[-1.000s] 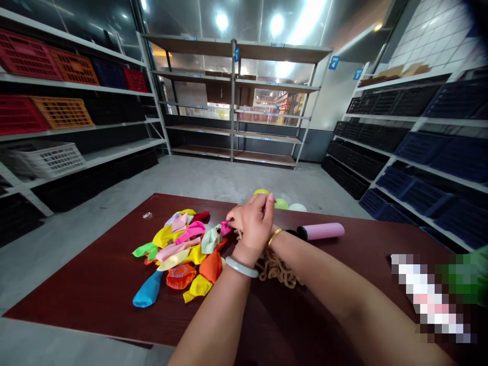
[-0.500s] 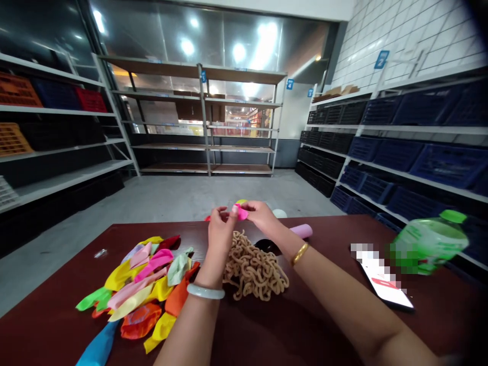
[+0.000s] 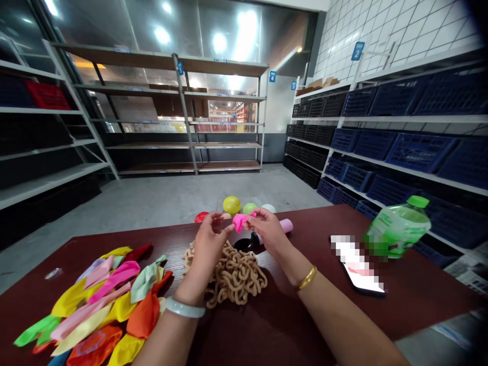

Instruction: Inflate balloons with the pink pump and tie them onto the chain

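Note:
A deflated bright pink balloon (image 3: 240, 222) is pinched between the thumb and fingers of my right hand (image 3: 267, 229), above the far part of the table. My left hand (image 3: 209, 241) is at the balloon's left edge, its thumb tip close against it and its fingers curved, apart from the thumb. Under my hands lies a heap of tan, rope-like curly strands (image 3: 238, 277), partly hidden by my left wrist. Behind it lies a hand pump with a black nozzle end (image 3: 246, 241) and a pink-purple barrel (image 3: 285, 225). Many-coloured flat balloons (image 3: 114, 284) lie spread at the left.
Inflated balloons, yellow (image 3: 232, 205), red (image 3: 201, 217), green and white, show beyond the table's far edge. A phone (image 3: 358, 267) and a green-capped bottle (image 3: 398, 226) are on the right of the dark red table (image 3: 305, 315). Shelves with blue crates (image 3: 423, 150) line the right wall.
My left thumb and fingers have come apart from their pinch at the pink balloon, while my right hand keeps hold of it. The view has turned right, showing more of the inflated balloons.

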{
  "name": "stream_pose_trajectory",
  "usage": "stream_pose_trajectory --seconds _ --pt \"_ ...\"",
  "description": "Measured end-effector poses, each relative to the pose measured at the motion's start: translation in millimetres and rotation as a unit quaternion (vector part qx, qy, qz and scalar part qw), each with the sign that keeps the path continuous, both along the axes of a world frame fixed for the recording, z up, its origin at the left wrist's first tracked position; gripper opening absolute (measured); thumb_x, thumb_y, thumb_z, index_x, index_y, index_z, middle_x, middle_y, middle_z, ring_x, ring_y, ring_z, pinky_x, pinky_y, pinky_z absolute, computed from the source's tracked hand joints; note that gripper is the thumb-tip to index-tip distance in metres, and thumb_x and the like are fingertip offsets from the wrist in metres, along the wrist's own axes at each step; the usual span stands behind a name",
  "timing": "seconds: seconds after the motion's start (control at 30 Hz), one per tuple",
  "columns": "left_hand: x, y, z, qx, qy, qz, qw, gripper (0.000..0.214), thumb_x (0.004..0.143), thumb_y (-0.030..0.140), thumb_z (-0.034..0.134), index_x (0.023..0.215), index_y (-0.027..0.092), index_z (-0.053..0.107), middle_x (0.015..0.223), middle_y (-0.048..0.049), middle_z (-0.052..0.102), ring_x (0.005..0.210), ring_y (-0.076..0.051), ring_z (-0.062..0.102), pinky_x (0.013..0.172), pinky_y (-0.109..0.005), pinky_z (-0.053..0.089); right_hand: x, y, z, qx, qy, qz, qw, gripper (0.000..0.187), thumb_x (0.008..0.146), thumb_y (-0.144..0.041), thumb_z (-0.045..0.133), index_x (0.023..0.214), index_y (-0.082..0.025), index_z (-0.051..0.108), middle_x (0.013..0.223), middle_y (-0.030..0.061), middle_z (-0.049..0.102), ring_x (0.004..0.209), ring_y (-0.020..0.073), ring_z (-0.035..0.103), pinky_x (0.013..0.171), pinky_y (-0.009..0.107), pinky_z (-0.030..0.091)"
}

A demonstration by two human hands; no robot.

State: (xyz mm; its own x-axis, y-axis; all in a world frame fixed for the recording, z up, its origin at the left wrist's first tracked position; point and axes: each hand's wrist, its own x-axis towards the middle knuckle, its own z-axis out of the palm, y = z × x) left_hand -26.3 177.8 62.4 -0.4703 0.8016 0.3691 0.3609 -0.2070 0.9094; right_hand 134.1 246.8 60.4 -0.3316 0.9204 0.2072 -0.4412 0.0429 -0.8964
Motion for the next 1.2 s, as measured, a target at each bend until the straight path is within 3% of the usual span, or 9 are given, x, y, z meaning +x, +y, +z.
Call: stream_pose_trajectory --seconds 0.07,0.13,0.23,0.37,0.57,0.67,0.83,1.03,1.2 --pt "9.8 -6.4 5.0 -0.036 0.01 -0.001 0.999 0.032 0.076 0.05 0.071 0.08 0.018 0.068 0.077 -0.0063 0.071 0.07 -0.019 0.064 0.065 -0.028 0.047 5.0 1.8 -2.4 0.06 -0.044 -0.054 0.996 0.025 0.071 -0.034 0.077 0.078 -0.02 0.056 0.068 -0.0016 0.065 0.066 0.0158 0.063 0.072 0.031 0.051" --pt "23.4 -12.7 9.3 -0.096 -0.062 -0.087 0.99 0.044 0.083 0.057 0.061 0.068 0.016 0.068 0.065 -0.0076 0.068 0.063 -0.019 0.063 0.06 -0.028 0.047 8.3 -1.0 -2.3 0.14 -0.112 -0.113 0.977 0.015 0.077 -0.029 0.071 0.079 -0.021 0.059 0.075 0.0007 0.068 0.073 0.0175 0.065 0.075 0.032 0.051" --pt "41.5 -16.8 10.3 -0.13 -0.263 -0.22 0.93 0.043 0.082 0.056 0.064 0.079 0.014 0.072 0.076 -0.0109 0.073 0.069 -0.021 0.068 0.063 -0.029 0.053 8.2 -14.4 2.1 0.301 -0.225 -0.163 0.912 0.003 0.083 -0.018 0.065 0.083 -0.021 0.065 0.09 0.0036 0.071 0.088 0.0193 0.064 0.084 0.034 0.049" --pt "45.4 -13.0 5.8 -0.052 -0.422 -0.228 0.876 0.022 0.081 0.033 0.074 0.094 0.015 0.072 0.087 -0.009 0.074 0.074 -0.018 0.07 0.067 -0.027 0.057 3.8 -27.9 7.4 0.44 -0.313 -0.153 0.828 0.006 0.082 -0.017 0.069 0.083 -0.023 0.069 0.106 0.0031 0.071 0.106 0.0222 0.06 0.101 0.041 0.041" --pt "22.0 -5.5 7.2 0.004 -0.485 -0.132 0.865 0.015 0.092 0.017 0.058 0.097 0.008 0.069 0.085 -0.0128 0.073 0.07 -0.016 0.071 0.067 -0.028 0.061 40.9 22.3 -5.6 0.401 -0.39 -0.009 0.829 0.053 0.076 -0.024 0.078 0.126 -0.023 0.062 0.133 0.0082 0.061 0.126 0.0226 0.054 0.108 0.038 0.039" --pt "8.2 -2.9 7.5 0.024 -0.501 -0.118 0.857 0.017 0.095 0.015 0.053 0.097 0.008 0.068 0.082 -0.0119 0.072 0.066 -0.014 0.07 0.067 -0.027 0.062 71.8 52.9 -20.6 0.358 -0.591 0.055 0.721 0.064 0.065 -0.027 0.085 0.125 -0.026 0.064 0.133 0.0089 0.062 0.13 0.0303 0.05 0.114 0.048 0.028" --pt "-7.3 1.4 7.0 0.04 -0.518 -0.11 0.848 0.018 0.092 0.003 0.052 0.099 0.009 0.068 0.089 -0.0126 0.073 0.073 -0.013 0.072 0.069 -0.021 0.061 92.9 67.0 -33.9 0.339 -0.677 -0.01 0.653 0.062 0.058 -0.026 0.088 0.118 -0.026 0.068 0.117 0.0094 0.068 0.119 0.0331 0.055 0.115 0.051 0.021" --pt "-20.6 3.9 13.6 0.08 -0.567 -0.072 0.817 0.019 0.096 0.005 0.044 0.089 0.01 0.061 0.104 -0.0182 0.072 0.101 -0.023 0.072 0.082 -0.032 0.062 105.2 65.6 -15.0 0.307 -0.675 -0.063 0.668 0.05 0.072 -0.033 0.077 0.12 -0.025 0.066 0.116 0.0107 0.066 0.109 0.0296 0.059 0.094 0.04 0.041" --pt "-37.2 2.0 14.8 0.118 -0.597 -0.059 0.791 0.02 0.099 0.016 0.045 0.089 0.012 0.062 0.102 -0.0165 0.073 0.105 -0.025 0.07 0.084 -0.034 0.061 79.8 37.2 4.7 0.296 -0.562 -0.039 0.771 0.047 0.078 -0.044 0.07 0.12 -0.024 0.064 0.105 0.0076 0.07 0.088 0.0243 0.063 0.073 0.032 0.044"
